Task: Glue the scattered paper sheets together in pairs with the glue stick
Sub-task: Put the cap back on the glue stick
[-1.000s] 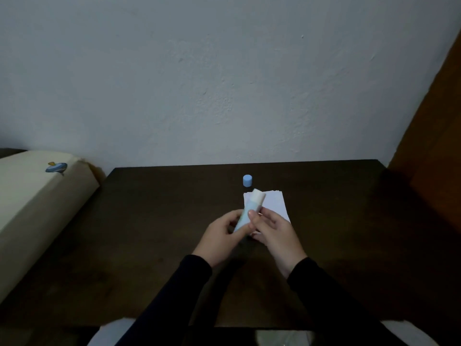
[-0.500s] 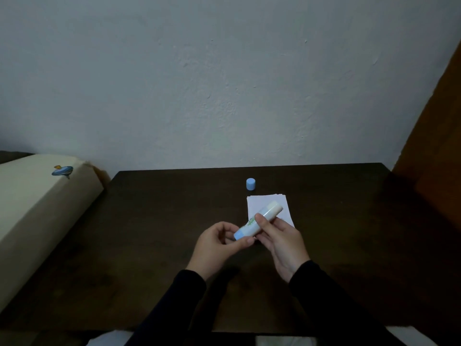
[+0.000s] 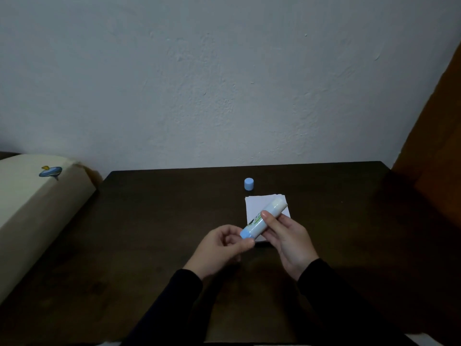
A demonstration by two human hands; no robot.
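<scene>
A pale blue and white glue stick [image 3: 264,218] is held tilted over the dark table, its uncapped whitish tip pointing up and to the right. My right hand [image 3: 287,240] grips its barrel with thumb and fingers. My left hand [image 3: 219,248] pinches the blue base end between thumb and fingers. Beneath them lies a small stack of white paper sheets [image 3: 257,204], partly hidden by the stick and my right hand. The blue cap [image 3: 249,184] stands alone just behind the sheets.
The dark wooden table [image 3: 149,233] runs back to a pale wall. A cream cushion-like block [image 3: 32,208] with a small blue print lies off the table's left edge. An orange-brown wooden surface [image 3: 441,158] rises at the right.
The glue stick tilted from nearly upright to slanting up and right. My left hand slid down to its blue base; my right hand keeps its grip on the barrel.
</scene>
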